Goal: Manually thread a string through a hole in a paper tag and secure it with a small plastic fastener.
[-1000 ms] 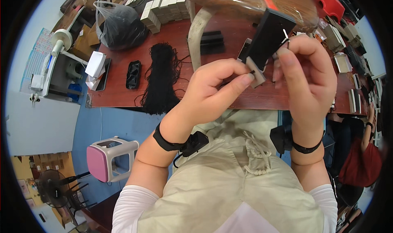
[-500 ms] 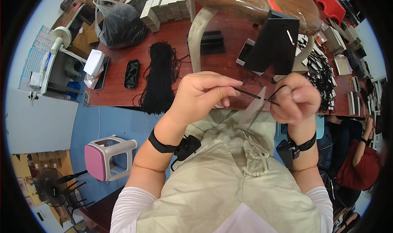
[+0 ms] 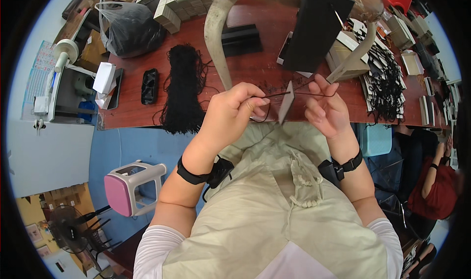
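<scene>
My left hand (image 3: 238,107) is closed in a pinch on a thin black cord (image 3: 278,93) in front of my lap, with a loop of it hanging below the fingertips. Between my hands a flat greyish card (image 3: 286,102) hangs on the cord, tilted nearly edge-on. My right hand (image 3: 327,107) has the cord's other part running across its curled, partly spread fingers. A thick bundle of black cords (image 3: 184,92) lies on the red-brown table (image 3: 240,73), left of my hands. Past them stands a black panel (image 3: 316,29).
A small black tray (image 3: 149,86) and white box (image 3: 104,78) sit at the left. Behind are a bag of black material (image 3: 132,29) and stacked white boxes (image 3: 184,4). Corded cards (image 3: 385,78) pile up at right. A curved pale leg (image 3: 216,34) rises from the table.
My right hand has loosened from a tight fist to partly spread fingers and moved left. The card has swung more upright and shifted left. My view has shifted slightly.
</scene>
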The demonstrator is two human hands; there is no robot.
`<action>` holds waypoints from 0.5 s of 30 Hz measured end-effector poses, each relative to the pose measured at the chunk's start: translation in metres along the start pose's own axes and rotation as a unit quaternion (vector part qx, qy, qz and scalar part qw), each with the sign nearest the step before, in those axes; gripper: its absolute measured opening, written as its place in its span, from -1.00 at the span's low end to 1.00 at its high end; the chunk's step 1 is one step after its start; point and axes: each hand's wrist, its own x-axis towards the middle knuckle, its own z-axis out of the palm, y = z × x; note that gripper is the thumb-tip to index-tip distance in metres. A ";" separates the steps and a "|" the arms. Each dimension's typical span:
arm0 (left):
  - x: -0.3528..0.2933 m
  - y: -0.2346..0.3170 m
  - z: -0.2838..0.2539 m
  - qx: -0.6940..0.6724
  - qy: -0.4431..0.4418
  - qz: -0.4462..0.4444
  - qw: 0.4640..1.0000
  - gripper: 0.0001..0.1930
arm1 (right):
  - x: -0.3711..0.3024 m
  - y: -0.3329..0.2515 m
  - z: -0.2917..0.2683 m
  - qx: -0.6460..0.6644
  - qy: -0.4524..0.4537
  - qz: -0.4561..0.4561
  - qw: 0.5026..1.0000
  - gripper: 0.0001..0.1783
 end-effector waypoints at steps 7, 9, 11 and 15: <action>0.011 0.015 0.002 0.303 -0.027 0.329 0.894 -0.91 | 0.015 -0.013 0.055 -0.490 0.000 0.054 0.870 -0.51; 0.017 0.021 0.007 0.262 -0.010 0.343 0.902 -0.87 | 0.016 -0.008 0.064 -0.468 -0.021 0.044 0.882 -0.57; 0.021 0.020 0.011 0.223 0.010 0.357 0.907 -0.83 | 0.019 -0.005 0.076 -0.487 0.013 0.099 0.868 -0.67; 0.018 0.007 0.027 0.171 0.078 0.277 0.942 -0.76 | 0.023 -0.005 0.075 -0.496 0.097 0.102 0.857 -0.78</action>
